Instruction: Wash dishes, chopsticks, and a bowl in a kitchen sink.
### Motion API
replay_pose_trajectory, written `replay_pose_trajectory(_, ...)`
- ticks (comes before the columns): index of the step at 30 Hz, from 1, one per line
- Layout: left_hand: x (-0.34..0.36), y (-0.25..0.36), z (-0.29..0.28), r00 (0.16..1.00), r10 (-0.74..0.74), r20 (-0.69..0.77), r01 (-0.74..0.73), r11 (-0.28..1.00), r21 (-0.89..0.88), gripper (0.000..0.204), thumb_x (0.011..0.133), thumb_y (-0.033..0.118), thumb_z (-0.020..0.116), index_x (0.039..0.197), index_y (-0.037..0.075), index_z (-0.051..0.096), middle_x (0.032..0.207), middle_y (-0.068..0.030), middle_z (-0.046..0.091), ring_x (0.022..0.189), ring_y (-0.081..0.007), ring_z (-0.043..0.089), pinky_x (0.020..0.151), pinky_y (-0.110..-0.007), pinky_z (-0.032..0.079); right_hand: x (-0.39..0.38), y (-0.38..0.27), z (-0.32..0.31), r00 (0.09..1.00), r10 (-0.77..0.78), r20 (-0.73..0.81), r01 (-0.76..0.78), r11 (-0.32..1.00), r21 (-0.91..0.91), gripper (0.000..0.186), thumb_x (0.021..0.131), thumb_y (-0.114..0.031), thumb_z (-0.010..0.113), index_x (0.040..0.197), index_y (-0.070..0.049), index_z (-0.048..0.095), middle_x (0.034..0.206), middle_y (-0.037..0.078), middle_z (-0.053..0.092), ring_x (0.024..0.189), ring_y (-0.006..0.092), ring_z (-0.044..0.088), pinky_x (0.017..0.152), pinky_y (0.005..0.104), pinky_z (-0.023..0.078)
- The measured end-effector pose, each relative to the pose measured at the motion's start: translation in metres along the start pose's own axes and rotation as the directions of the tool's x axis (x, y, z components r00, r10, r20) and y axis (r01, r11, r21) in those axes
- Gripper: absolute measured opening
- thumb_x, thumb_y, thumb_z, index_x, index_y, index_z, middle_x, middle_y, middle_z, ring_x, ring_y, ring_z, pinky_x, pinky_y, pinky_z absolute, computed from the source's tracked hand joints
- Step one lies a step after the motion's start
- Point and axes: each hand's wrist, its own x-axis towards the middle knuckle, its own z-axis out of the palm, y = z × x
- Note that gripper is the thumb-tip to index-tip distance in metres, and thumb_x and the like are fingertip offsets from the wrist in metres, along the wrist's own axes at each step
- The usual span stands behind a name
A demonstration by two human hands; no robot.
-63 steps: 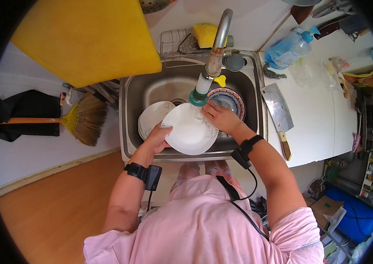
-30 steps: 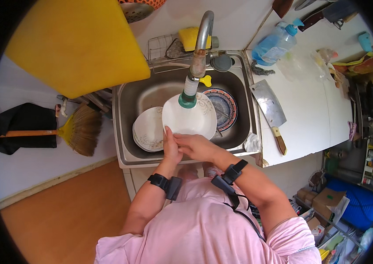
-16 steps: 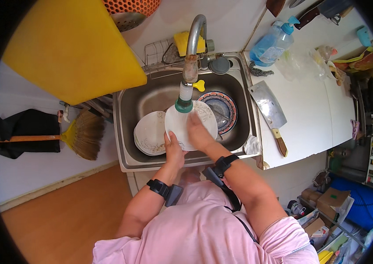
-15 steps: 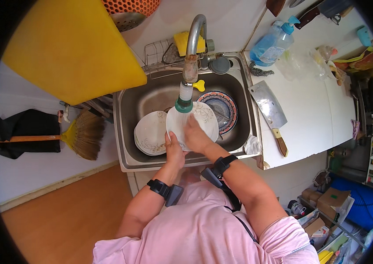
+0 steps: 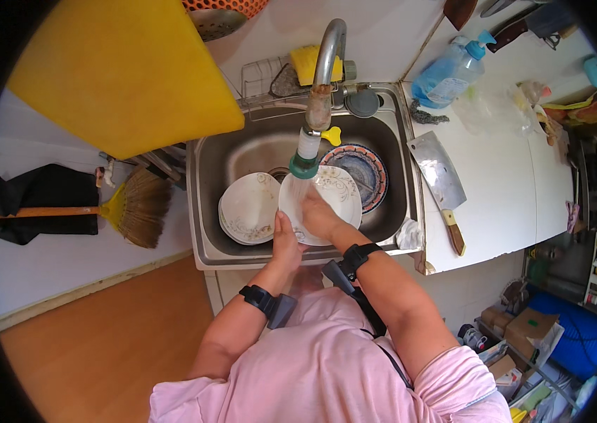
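Note:
My left hand (image 5: 286, 241) grips the lower left edge of a white plate (image 5: 288, 200), its thumb up on the near face. The plate is tilted below the faucet's green-tipped spout (image 5: 304, 167), and water runs down onto it. Against the plate's face lies my right hand (image 5: 320, 217), fingers stretched out flat, their tips partly blurred. Behind it in the sink is another white plate with a floral pattern (image 5: 343, 189). A stack of similar plates (image 5: 248, 201) sits to the left, and a bowl with a blue and orange rim (image 5: 384, 173) to the right.
The steel sink (image 5: 203, 247) surrounds the dishes. On the right counter lie a cleaver (image 5: 439, 173), a scouring pad (image 5: 425, 115) and a blue soap bottle (image 5: 450, 77). A yellow board (image 5: 129, 77) juts in at the upper left, above a broom (image 5: 136, 208).
The whole view has shifted slightly, so the sink appears farther right. My right hand has slid a little lower on the plate. My left hand keeps its grip.

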Motion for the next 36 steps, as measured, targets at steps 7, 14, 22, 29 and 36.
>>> replay_pose_trajectory(7,0.025,0.000,-0.007,0.995,-0.024,0.094,0.048,0.965,-0.257,0.056,0.082,0.058,0.028,0.117,0.015,0.036,0.111,-0.0030,0.045,0.101,-0.0189,0.045,0.086,-0.033,0.038,-0.033,-0.033,-0.009,0.983,-0.152,0.101,0.121,0.957,0.262,0.057,0.074,-0.003,0.046,0.127,-0.004,0.028,0.132,0.023,0.023,0.119,0.0336,0.030,0.099,0.0334,0.025)
replay_pose_trajectory(14,0.021,-0.004,0.005,0.975,0.216,-0.046,-0.221,0.959,-0.178,0.049,0.086,0.045,0.037,0.118,0.009,0.036,0.110,-0.0061,0.046,0.098,-0.0195,0.046,0.082,-0.031,0.039,-0.062,-0.027,-0.047,0.950,-0.262,0.171,0.263,0.965,0.017,0.053,0.067,-0.003,0.055,0.118,-0.009,0.042,0.126,0.007,0.038,0.111,0.0251,0.043,0.087,0.0312,0.040)
replay_pose_trajectory(22,0.039,0.032,-0.011,0.971,0.231,0.055,-0.238,0.947,0.214,0.046,0.089,0.037,0.038,0.118,0.002,0.036,0.110,-0.0098,0.048,0.098,-0.0185,0.048,0.082,-0.031,0.040,-0.069,0.013,-0.079,0.867,-0.489,0.094,0.481,0.775,-0.409,0.037,0.071,-0.009,0.047,0.107,-0.011,0.053,0.116,0.003,0.048,0.107,0.0181,0.047,0.088,0.0305,0.041)
replay_pose_trajectory(29,0.016,0.007,0.009,0.990,0.117,-0.085,-0.122,0.991,-0.061,0.037,0.088,0.022,0.043,0.123,0.017,0.033,0.113,-0.0041,0.048,0.096,-0.0200,0.051,0.073,-0.033,0.047,-0.064,-0.010,-0.035,0.923,-0.384,-0.031,0.371,0.908,-0.195,0.041,0.069,-0.002,0.047,0.109,-0.004,0.049,0.115,0.014,0.047,0.103,0.0261,0.049,0.085,0.0317,0.043)
replay_pose_trajectory(36,0.052,0.025,-0.033,0.926,0.378,0.001,-0.364,0.891,0.272,0.040,0.090,0.024,0.039,0.124,0.007,0.030,0.112,-0.0087,0.047,0.094,-0.0182,0.052,0.074,-0.030,0.046,-0.055,0.005,-0.029,0.881,-0.470,0.055,0.472,0.866,-0.164,0.048,0.076,-0.004,0.042,0.124,-0.010,0.036,0.129,0.011,0.034,0.118,0.0261,0.035,0.097,0.0317,0.032)
